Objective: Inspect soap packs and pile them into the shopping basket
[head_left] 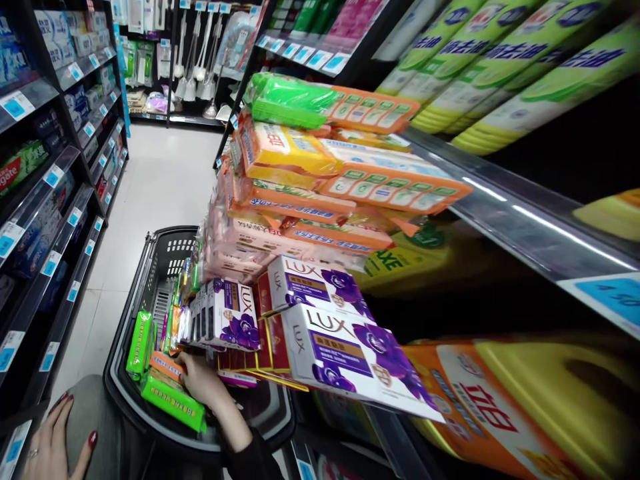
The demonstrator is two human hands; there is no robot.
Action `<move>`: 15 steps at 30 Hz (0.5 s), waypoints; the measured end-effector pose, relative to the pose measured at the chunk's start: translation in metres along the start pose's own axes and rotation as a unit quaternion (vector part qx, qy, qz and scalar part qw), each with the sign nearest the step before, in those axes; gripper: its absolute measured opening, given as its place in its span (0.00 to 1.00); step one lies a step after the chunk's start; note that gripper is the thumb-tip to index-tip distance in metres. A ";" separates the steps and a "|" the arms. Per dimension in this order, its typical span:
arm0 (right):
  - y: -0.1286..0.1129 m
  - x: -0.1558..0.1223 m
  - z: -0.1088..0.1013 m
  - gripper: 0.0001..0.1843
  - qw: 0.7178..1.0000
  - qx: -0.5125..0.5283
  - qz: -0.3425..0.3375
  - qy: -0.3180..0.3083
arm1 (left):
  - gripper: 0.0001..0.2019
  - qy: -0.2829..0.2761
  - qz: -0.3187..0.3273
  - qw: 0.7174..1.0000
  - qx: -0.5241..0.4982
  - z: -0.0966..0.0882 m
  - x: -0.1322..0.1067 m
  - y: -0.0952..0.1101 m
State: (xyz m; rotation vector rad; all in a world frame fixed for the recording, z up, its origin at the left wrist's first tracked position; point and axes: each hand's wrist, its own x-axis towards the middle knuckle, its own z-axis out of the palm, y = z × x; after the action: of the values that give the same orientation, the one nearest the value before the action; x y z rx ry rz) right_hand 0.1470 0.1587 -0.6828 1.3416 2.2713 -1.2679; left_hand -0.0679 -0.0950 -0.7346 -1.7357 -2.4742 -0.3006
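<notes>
Left hand (50,443) lay at near left, fingers spread on a grey knee (95,407), grip released. Right hand (200,380) reached into the black basket (170,235), fingers on an orange pack (165,365) atop a green pack (173,400) at its near left; could not tell whether that grip was clenched. Purple soap boxes (345,353) were stacked just right.
</notes>
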 end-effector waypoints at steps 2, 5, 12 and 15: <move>0.003 0.004 0.004 0.07 1.000 -0.008 0.009 0.014 | 0.35 -0.002 0.004 1.000 0.004 -0.001 -0.001 0.001; 0.006 0.007 0.008 0.05 0.999 -0.014 0.013 0.034 | 0.35 0.009 0.017 1.000 0.013 0.000 -0.002 -0.001; 0.002 0.004 0.006 0.06 0.999 -0.035 0.025 0.018 | 0.33 0.005 -0.012 1.000 -0.014 -0.008 0.002 0.009; -0.009 0.005 0.000 0.05 0.996 -0.056 0.065 -0.002 | 0.33 0.012 -0.014 1.000 -0.022 -0.014 0.007 0.015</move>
State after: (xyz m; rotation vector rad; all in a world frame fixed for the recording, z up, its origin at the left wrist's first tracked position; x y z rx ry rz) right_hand 0.1364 0.1597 -0.6806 1.4201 2.1770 -1.0840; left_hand -0.0564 -0.0869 -0.7180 -1.7046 -2.4948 -0.3793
